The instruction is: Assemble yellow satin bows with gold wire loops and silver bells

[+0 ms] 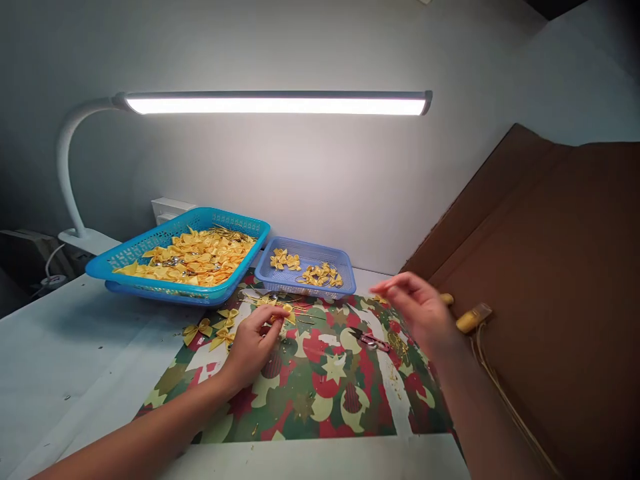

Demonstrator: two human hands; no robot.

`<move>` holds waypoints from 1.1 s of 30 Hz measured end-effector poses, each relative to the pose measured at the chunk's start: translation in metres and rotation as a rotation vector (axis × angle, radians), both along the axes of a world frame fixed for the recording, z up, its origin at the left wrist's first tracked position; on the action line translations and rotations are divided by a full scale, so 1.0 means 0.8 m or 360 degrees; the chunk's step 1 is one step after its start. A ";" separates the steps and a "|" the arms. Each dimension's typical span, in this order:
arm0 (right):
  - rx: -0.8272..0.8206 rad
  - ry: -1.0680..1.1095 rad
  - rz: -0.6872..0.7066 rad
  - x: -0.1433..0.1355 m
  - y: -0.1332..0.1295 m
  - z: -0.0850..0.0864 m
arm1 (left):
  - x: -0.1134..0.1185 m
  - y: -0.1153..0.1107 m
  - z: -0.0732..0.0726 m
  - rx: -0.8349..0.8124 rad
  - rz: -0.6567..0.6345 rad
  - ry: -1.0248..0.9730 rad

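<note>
The left hand point(256, 341) is curling palm-down over the table point(75, 380), its thumb and fingers bending narrowly beside a satiny yellow bow point(289, 313); whether they are pinching it or only touching it, I cannot tell. The right hand point(423, 310) is hovering above the table, slightly blurred, its fingertips drawing close together; I cannot tell whether they are holding something thin.

Just left of the left hand, loose ribbon bows point(203, 330) with pointed tails are lying in a small group. Beyond its fingertips, slender gold-coloured wires point(311, 315) are lying scattered. Between the hands, small red-handled snips point(374, 342) with dark blades are resting on a camouflage-patterned sheet point(325, 407), its printed stars and rounded patches spreading beneath both hands. Below the right hand, a tangle of fine golden strands point(399, 347) is sitting.

Ahead of the hands, a periwinkle plastic basket point(345, 267) with perforated walls is holding two small heaps of bows. Beyond the left hand, a larger turquoise lattice basket point(113, 265) is carrying a dense, glossy mound of them. To the right of the right hand, brown cardboard point(550, 267) is standing upright. Above everything, a long tubular lamp point(275, 103) is glowing.
</note>
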State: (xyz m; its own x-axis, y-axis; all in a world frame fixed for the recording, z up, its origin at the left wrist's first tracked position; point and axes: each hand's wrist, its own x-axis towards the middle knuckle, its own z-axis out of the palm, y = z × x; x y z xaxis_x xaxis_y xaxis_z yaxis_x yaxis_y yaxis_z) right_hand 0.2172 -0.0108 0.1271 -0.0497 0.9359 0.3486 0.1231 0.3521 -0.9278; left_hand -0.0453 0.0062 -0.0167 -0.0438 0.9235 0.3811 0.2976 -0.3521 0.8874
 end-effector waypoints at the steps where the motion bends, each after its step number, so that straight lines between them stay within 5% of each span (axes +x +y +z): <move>1: -0.0043 0.0021 0.0024 0.000 0.000 -0.003 | -0.001 0.000 0.000 0.0000 -0.0002 -0.0014; 10: 0.0116 0.0261 -0.0127 -0.006 -0.002 -0.009 | -0.003 0.002 -0.001 -0.0050 0.0013 -0.0060; 21: 0.0409 0.0353 -0.0281 -0.002 -0.012 0.015 | -0.002 0.006 -0.015 -0.0240 -0.0087 -0.0330; 27: 0.0448 0.0413 -0.0115 -0.010 -0.031 0.023 | 0.001 0.010 -0.015 -0.0324 -0.0101 -0.0522; 33: 0.0320 0.0400 0.0080 -0.024 -0.043 0.007 | 0.008 -0.001 0.004 -0.0563 -0.0142 -0.0540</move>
